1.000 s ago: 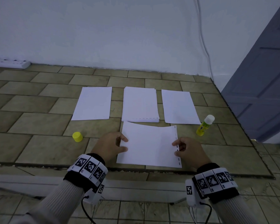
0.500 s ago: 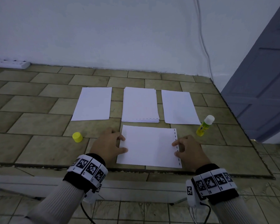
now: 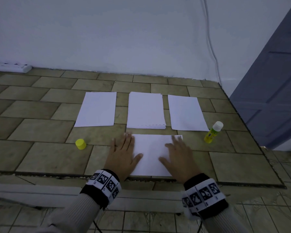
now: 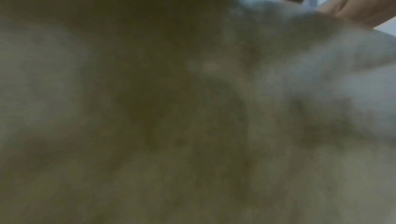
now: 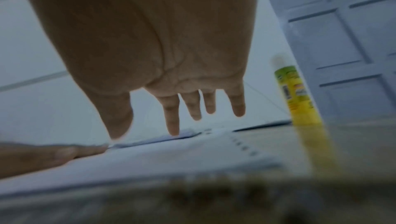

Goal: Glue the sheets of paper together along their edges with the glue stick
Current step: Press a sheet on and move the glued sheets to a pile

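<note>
Both hands lie flat with the fingers stretched out straight, and they hold nothing. The left hand (image 3: pixel 123 155) rests on the left edge of a white sheet of paper (image 3: pixel 151 155), with its thumb on the paper and its outer fingers on the tile floor (image 3: pixel 40 132). The right hand (image 3: pixel 178 155) lies on the right part of the same sheet, with its fingertips near the far right corner. In the right wrist view the right hand (image 5: pixel 163 49) is spread wide over the sheet (image 5: pixel 171 163), and small dashes run along the paper's right edge. Just past the fingers sit three more lots of paper in a row: one sheet (image 3: pixel 97 109) past the left hand, a pile of sheets (image 3: pixel 145 110) in the middle, and one more sheet (image 3: pixel 186 113) past the right hand. The glue stick (image 3: pixel 212 132) stands tilted on the floor to the right of the right hand, near the corner of that last sheet, and its white top is showing. Its yellow cap (image 3: pixel 80 144) sits on the floor to the left of the left hand. The left wrist view is too blurry to tell much.
</note>
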`<state>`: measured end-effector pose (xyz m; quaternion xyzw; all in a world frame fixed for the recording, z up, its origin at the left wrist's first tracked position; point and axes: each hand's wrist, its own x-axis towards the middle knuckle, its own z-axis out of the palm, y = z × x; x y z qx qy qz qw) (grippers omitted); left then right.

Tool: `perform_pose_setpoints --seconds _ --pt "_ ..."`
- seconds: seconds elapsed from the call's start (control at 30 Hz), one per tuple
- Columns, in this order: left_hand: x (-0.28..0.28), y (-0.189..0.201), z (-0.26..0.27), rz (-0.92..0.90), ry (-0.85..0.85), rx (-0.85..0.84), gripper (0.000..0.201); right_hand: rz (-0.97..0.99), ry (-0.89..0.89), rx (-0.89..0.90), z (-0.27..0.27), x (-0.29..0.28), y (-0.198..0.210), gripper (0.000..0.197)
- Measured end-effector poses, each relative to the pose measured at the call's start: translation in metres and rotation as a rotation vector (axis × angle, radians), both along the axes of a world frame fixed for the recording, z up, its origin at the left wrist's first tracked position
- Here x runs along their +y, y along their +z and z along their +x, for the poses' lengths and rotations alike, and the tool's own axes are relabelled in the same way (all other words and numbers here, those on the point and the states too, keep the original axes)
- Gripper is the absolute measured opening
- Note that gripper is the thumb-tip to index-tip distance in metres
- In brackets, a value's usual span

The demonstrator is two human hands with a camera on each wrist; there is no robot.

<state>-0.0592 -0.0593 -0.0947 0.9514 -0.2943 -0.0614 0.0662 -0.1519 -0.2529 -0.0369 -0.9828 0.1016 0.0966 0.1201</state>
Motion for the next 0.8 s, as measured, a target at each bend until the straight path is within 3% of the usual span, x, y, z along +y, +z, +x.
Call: perform_pose_setpoints --seconds 0.1,0.33,0.47,0.57,0.8 --pt "0.003 0.0 -0.004 0.022 0.006 0.002 0.088 0.058 0.147 -0.03 0.01 0.036 -0.011 0.089" --pt "0.005 -0.004 -0.003 -0.013 -0.048 -0.037 0.076 0.05 0.219 -0.107 0.042 0.06 -0.04 0.099" --pt "0.002 -0.006 -0.002 0.005 -0.001 -0.055 0.077 -0.073 0.141 -0.113 0.037 0.029 -0.047 0.112" --pt "0.002 -0.006 -0.002 -0.009 0.008 -0.034 0.09 -0.113 0.01 -0.101 0.023 -0.011 -0.047 0.107" --pt "0.002 -0.008 -0.002 0.006 0.001 -0.048 0.084 -0.118 -0.217 -0.03 -0.001 -0.049 -0.038 0.097"
